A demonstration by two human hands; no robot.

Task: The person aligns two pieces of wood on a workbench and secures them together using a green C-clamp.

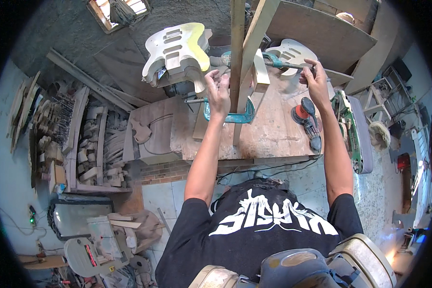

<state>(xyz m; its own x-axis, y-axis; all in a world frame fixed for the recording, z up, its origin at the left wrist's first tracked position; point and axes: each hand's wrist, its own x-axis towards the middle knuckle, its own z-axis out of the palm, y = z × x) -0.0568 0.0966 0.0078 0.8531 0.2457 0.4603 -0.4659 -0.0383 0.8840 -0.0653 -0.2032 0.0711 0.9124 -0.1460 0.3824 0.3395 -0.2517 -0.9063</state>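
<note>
My left hand [218,98] is raised beside an upright wooden post [236,53], its fingers apart and slightly bent. Just below it, a teal G-clamp [230,118] crosses the foot of the post, its screw pointing left. Farther up and to the right, a second teal G-clamp [276,62] sits by a short pale wood block [260,74]. Its threaded screw runs right to my right hand [317,84], whose fingers curl around the screw's end. A slanting board [258,29] meets the post near the block.
White guitar bodies [175,48] are stacked at the far left, with another guitar body [293,52] at the back right. An orange-and-black sander [302,113] lies on the workbench [273,141]. A green-framed machine [353,129] stands right; a rack of wood pieces [84,139] stands left.
</note>
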